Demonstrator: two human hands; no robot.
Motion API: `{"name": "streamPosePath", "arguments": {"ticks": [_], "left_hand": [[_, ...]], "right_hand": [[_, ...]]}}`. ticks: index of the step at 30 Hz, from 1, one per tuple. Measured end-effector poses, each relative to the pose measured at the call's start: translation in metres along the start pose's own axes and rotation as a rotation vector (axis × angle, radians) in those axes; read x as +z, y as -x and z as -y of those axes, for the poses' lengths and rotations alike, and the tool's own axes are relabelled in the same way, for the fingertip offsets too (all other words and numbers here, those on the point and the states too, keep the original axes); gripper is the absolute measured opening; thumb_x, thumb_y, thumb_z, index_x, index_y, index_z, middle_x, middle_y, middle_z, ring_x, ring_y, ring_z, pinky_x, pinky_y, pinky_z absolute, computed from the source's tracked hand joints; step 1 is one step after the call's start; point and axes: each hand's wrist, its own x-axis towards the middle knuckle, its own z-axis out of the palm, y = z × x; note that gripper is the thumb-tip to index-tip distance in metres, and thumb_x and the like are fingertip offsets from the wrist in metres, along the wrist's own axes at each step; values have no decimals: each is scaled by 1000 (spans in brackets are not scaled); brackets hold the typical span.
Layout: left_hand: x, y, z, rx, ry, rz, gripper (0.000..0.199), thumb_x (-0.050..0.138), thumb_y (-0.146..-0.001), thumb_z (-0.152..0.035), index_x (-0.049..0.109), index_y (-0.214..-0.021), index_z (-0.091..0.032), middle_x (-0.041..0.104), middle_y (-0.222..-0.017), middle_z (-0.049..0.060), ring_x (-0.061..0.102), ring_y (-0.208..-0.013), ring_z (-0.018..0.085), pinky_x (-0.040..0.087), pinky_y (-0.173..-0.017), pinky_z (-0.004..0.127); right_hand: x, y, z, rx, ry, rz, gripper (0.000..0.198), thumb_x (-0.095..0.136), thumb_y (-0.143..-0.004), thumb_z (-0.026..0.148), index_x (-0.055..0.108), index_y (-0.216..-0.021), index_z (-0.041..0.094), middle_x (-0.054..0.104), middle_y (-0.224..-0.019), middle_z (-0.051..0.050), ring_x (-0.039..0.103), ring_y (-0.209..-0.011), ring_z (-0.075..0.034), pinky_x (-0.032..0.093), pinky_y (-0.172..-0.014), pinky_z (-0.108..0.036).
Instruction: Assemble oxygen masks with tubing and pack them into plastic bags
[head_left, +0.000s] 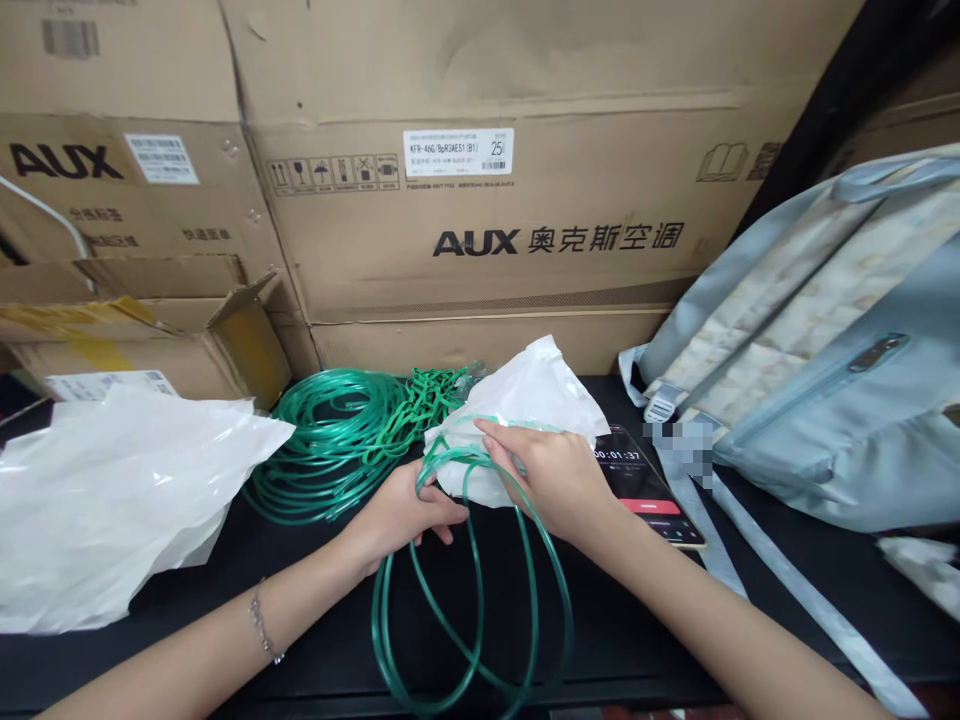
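Observation:
Loops of green plastic tubing [533, 580] hang down between my hands, over the front of the black table. My left hand [412, 510] is closed around the tubing at its left side, thumb toward the middle. My right hand [551, 475] grips the upper part of the loops, index finger stretched out along them. Just behind, a white plastic bag [540, 385] lies crumpled. A larger coil of green tubing [319, 450] rests to the left of it, with a heap of green netting or bands [420, 405] on its right side.
White bags [112, 500] lie at the left. A phone showing a timer [652, 490] is right of my right hand. A light blue backpack [817, 440] with trailing straps stands at the right. Big cardboard boxes [480, 290] form the back wall; a small open box [187, 350] sits left.

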Motion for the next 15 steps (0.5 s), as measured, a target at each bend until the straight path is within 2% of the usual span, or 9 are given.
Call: {"name": "streamPosePath", "arguments": {"ticks": [3, 6, 8, 10, 12, 14, 15], "left_hand": [[-3, -2, -2, 15, -13, -36, 25, 64, -65, -28, 44, -73, -16, 55, -58, -5, 53, -46, 8, 31, -36, 17], [-11, -5, 0, -42, -19, -86, 27, 58, -72, -37, 41, -76, -17, 48, -50, -8, 44, -38, 6, 33, -36, 18], [-17, -5, 5, 11, -73, -146, 31, 55, -74, -42, 41, -85, -17, 51, -54, -6, 50, -43, 9, 41, -42, 21], [-20, 1, 10, 177, -240, -258, 39, 55, -74, -44, 42, -97, -16, 60, -78, 4, 61, -68, 17, 50, -59, 30], [-20, 13, 11, 385, -519, -392, 43, 55, -75, -42, 44, -107, -16, 55, -107, 12, 56, -98, 24, 48, -80, 40], [-13, 30, 8, 580, -798, -479, 37, 51, -80, -38, 46, -111, -18, 51, -115, 11, 49, -110, 26, 41, -90, 44], [-8, 38, 6, 668, -895, -488, 31, 49, -82, -36, 49, -108, -19, 54, -112, 10, 51, -106, 25, 43, -88, 43]], "right_hand": [[-4, -1, -2, 30, -63, 13, 31, 40, -88, 30, 62, -109, 22, 70, -97, -4, 66, -82, -18, 49, -71, -29], [-11, -2, -6, 45, -145, 43, 29, 43, -87, 33, 65, -103, 24, 69, -97, -2, 64, -86, -18, 48, -75, -29], [-15, -2, -9, 22, -150, 30, 27, 44, -86, 31, 67, -99, 24, 68, -95, -3, 62, -89, -18, 47, -74, -29], [-16, 0, -10, 9, -113, 4, 26, 47, -84, 28, 67, -99, 24, 64, -90, -5, 59, -87, -18, 47, -70, -28], [-15, 2, -12, 16, -89, 6, 26, 49, -82, 26, 67, -101, 22, 60, -84, -6, 58, -79, -17, 46, -65, -26], [-12, 5, -12, 20, -99, 36, 26, 49, -83, 26, 66, -102, 21, 59, -78, -4, 58, -69, -14, 45, -61, -25], [-10, 7, -13, 24, -113, 49, 26, 49, -83, 27, 65, -102, 20, 60, -76, -3, 57, -65, -13, 44, -60, -25]]}}
